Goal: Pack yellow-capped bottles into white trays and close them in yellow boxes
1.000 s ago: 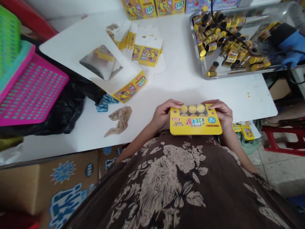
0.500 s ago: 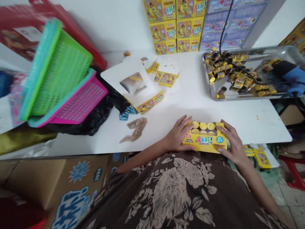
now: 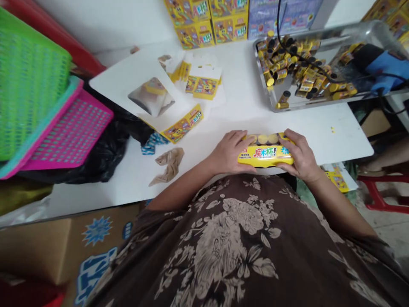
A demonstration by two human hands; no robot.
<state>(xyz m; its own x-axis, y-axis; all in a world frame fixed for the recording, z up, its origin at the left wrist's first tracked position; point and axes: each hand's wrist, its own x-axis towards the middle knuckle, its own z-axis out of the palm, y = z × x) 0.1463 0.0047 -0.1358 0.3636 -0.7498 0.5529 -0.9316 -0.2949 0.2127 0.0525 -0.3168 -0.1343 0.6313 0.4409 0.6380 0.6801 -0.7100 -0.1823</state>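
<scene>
Between both hands, at the front edge of the white table, is a small yellow printed carton [image 3: 265, 157] with a window on top. Round yellow caps [image 3: 262, 139] show through that window. My left hand [image 3: 232, 151] is closed on the carton's left end, thumb low along the front. My right hand [image 3: 298, 155] grips the right end, fingers over the top and thumb at the lower front edge. The carton is tilted so that its printed front faces me; its underside is hidden.
A metal tray [image 3: 277, 107] at the right holds several small yellow tubes and a blue-and-black tool [image 3: 385, 68] with a cable. Flat yellow cartons [image 3: 204, 86] and a windowed white box [image 3: 118, 79] lie left of centre. Stacked baskets [image 3: 68, 128] stand at far left, yellow boxes [image 3: 230, 27] behind.
The carton has tipped, so its front now shows more and its top window less. Both hands have kept hold of it. The whole view has shifted, with the table contents higher in the picture.
</scene>
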